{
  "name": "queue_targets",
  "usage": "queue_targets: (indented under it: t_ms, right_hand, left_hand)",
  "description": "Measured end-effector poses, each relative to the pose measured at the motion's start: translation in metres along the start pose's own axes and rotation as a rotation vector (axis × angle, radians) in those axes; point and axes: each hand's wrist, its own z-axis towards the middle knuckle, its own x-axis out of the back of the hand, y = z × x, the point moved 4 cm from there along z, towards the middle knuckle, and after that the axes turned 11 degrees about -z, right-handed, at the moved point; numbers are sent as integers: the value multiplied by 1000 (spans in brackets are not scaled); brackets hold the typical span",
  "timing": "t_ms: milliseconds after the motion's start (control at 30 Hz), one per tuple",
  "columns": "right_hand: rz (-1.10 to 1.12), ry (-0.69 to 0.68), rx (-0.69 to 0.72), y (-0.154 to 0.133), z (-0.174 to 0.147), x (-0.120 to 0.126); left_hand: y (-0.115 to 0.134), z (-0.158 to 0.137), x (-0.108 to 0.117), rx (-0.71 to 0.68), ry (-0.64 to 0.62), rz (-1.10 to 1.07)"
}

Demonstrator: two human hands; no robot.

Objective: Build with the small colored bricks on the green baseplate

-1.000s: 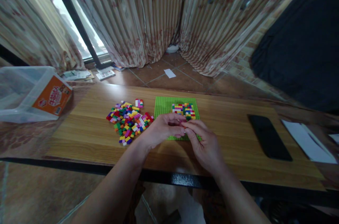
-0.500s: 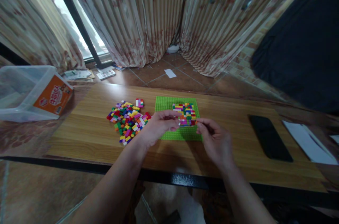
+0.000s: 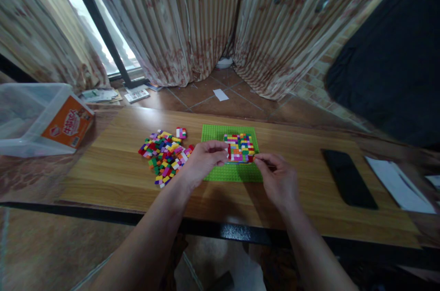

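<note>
A block of mixed-colour toy bricks (image 3: 242, 146) is built up on the green studded baseplate (image 3: 213, 133). My left hand (image 3: 206, 158) is at the block's left side, thumb and fingers closed together; a pale bit shows at the fingertips, too small to name. At the block's front right corner, my right hand (image 3: 280, 178) pinches with thumb and index finger at a small red brick (image 3: 250, 159). The fingertips partly cover that brick. Left of the baseplate lies a pile of loose toy bricks (image 3: 167, 156), partly behind my left hand.
A clear plastic box (image 3: 30, 144) with an orange label stands left of the wooden tabletop (image 3: 113, 176). On the right lie a black phone-like slab (image 3: 349, 178) and white papers (image 3: 398, 185). Striped curtains (image 3: 192, 39) hang beyond the table.
My left hand has drawn back a little to the left, uncovering more of the block. A red brick now shows at the front right corner, by my right fingertips.
</note>
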Motion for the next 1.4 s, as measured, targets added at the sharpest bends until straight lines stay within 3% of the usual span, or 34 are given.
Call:
queue_targets:
  t_ms: [367, 1133, 1400]
  right_hand:
    - [72, 35, -19, -1, 0, -12]
    - [35, 112, -145, 5, 4, -10]
    - [229, 61, -220, 15, 7, -23]
  left_hand:
    - [0, 1, 0, -7, 6, 48]
    - [0, 1, -1, -1, 3, 79]
    - [1, 0, 0, -23, -9, 82]
